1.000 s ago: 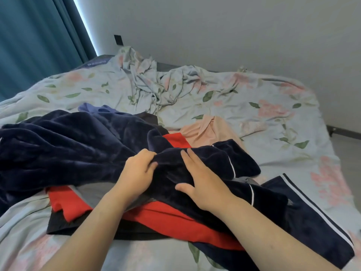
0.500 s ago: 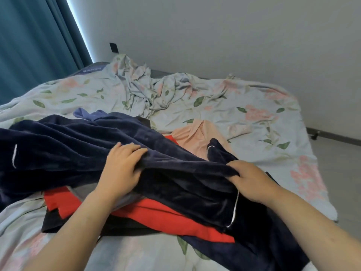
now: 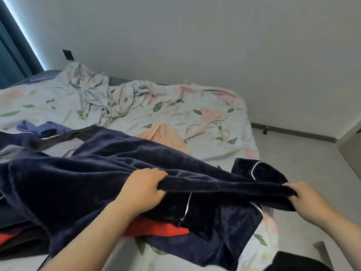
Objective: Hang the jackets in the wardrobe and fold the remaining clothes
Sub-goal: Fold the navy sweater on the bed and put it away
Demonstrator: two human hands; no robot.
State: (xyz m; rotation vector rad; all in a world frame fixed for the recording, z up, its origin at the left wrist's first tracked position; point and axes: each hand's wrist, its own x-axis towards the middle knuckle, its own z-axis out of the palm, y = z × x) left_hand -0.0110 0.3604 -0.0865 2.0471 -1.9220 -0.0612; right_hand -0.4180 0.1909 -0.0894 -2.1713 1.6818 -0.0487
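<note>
A dark navy velvet garment (image 3: 93, 173) with thin white piping is lifted off the pile on the bed. My left hand (image 3: 142, 188) grips its upper edge near the middle. My right hand (image 3: 308, 200) grips the same edge farther right, and the fabric stretches taut between them. Beneath it lie a red garment (image 3: 156, 229), a grey piece (image 3: 56, 147), a blue garment (image 3: 45, 129) at the back left and a peach garment (image 3: 166, 135) behind.
The bed carries a floral sheet (image 3: 205, 114) with a crumpled floral cover (image 3: 101, 94) near the headboard. A teal curtain (image 3: 11, 55) hangs at the left. Pale floor (image 3: 302, 159) lies right of the bed, with a wall baseboard behind.
Both hands have risen and spread apart, my right hand moving right, lifting the navy garment and pulling its edge straight. The view has tilted up and to the right.
</note>
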